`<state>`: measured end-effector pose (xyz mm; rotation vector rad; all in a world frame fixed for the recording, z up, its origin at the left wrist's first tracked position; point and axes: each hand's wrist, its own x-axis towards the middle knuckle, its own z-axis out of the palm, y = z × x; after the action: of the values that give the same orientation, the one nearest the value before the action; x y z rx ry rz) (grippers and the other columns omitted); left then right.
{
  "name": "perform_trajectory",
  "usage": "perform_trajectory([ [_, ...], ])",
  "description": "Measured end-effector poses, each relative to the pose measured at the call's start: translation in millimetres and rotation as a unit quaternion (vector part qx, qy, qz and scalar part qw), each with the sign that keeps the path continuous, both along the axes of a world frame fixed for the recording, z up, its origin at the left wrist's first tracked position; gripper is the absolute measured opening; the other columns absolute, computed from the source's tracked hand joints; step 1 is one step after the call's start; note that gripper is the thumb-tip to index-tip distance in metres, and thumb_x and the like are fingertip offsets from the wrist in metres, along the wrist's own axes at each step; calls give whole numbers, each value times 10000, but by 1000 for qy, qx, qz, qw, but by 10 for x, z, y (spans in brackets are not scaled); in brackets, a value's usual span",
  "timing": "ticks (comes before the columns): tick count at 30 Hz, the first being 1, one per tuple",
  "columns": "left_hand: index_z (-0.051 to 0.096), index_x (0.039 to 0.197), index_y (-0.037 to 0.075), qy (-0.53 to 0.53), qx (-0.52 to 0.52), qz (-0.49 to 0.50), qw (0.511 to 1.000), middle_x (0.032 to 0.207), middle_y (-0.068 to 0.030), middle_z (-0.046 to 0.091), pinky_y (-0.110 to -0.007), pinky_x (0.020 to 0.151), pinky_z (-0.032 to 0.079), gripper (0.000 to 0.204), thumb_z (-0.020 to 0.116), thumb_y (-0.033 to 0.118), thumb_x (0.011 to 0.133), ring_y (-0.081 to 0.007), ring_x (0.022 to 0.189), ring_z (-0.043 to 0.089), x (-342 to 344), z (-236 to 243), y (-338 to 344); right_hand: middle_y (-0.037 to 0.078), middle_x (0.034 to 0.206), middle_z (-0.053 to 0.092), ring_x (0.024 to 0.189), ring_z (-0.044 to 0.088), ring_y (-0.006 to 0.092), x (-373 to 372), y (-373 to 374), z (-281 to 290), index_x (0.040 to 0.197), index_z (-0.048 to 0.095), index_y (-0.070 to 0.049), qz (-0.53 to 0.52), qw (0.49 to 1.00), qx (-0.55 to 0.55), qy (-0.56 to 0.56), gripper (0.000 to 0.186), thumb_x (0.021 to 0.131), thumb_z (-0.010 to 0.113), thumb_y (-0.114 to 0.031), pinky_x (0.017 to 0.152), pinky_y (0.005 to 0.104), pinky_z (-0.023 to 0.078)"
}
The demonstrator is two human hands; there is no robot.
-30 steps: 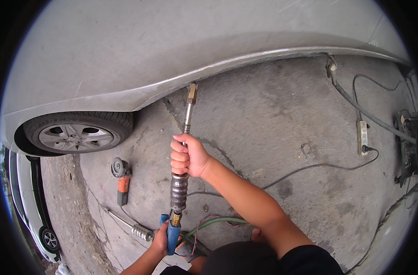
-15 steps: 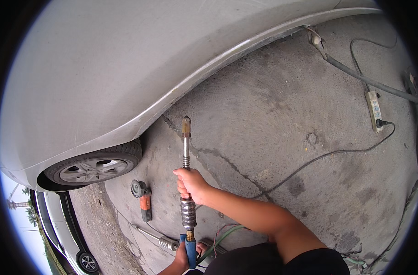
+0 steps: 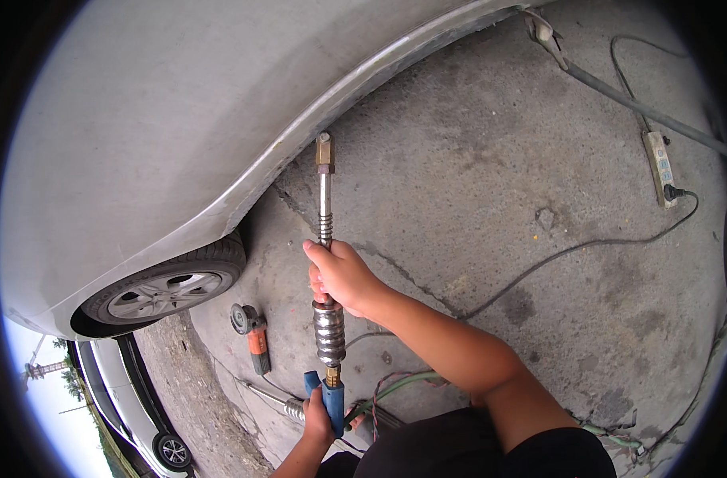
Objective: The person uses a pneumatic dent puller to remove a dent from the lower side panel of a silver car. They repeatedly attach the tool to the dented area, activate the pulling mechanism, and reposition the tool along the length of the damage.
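A slide hammer point(image 3: 328, 334) stretches away from me, with a brass tip, a chromed rod with a spring and a ribbed steel weight. My left hand point(image 3: 318, 418) is closed round its blue handle at the near end. Farther along, my right hand point(image 3: 340, 275) wraps the rod just beyond the weight, thumb pointing forward. The brass tip appears at the lower edge of a silver car's body point(image 3: 180, 103); whether it touches the metal I cannot tell. Green hose and thin wires run near the handle.
An orange angle grinder point(image 3: 252, 338) lies on the concrete left of the slide hammer, near the car's wheel point(image 3: 160, 296). Another metal rod tool point(image 3: 276, 400) lies near my left hand. A clamp point(image 3: 545, 36) with thick cable grips the sill. A power strip point(image 3: 660, 169) trails a black cord.
Both hands have pushed the slide hammer forward, so its brass tip is now at the car's lower edge. My grip on handle and rod is the same.
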<state>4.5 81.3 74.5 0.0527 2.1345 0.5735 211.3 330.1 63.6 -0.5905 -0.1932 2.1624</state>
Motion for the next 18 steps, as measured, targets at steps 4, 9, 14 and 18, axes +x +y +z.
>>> perform_trajectory([
  [4,470,1115,-49,14,0,-8,1000,907,-129,570,-365,648,528,514,565,402,888,-216,750,607,49,6,57,-21,606,399,497,374,77,49,46,18,780,345,-122,-8,1000,-4,2,324,1007,492,-301,467,270,389],
  [9,447,1084,-65,2,25,22,999,856,-155,571,-410,529,554,501,551,388,895,-270,658,628,18,-57,-58,-24,607,394,496,369,73,28,27,46,788,344,-121,13,1000,-1,-11,319,1009,491,-297,461,265,383],
  [14,410,1037,-64,-84,47,53,994,768,-186,557,-460,448,549,462,528,365,911,-332,531,618,173,22,2,-22,606,393,496,367,73,32,17,32,796,348,-119,3,1000,4,-10,308,1008,496,-286,459,266,379],
  [18,390,1085,-67,-58,59,56,995,760,-195,550,-471,427,544,473,515,358,919,-340,545,625,87,-59,-53,-21,611,397,501,369,75,10,13,53,807,357,-114,-5,1000,-11,5,295,1005,503,-278,463,266,381],
])
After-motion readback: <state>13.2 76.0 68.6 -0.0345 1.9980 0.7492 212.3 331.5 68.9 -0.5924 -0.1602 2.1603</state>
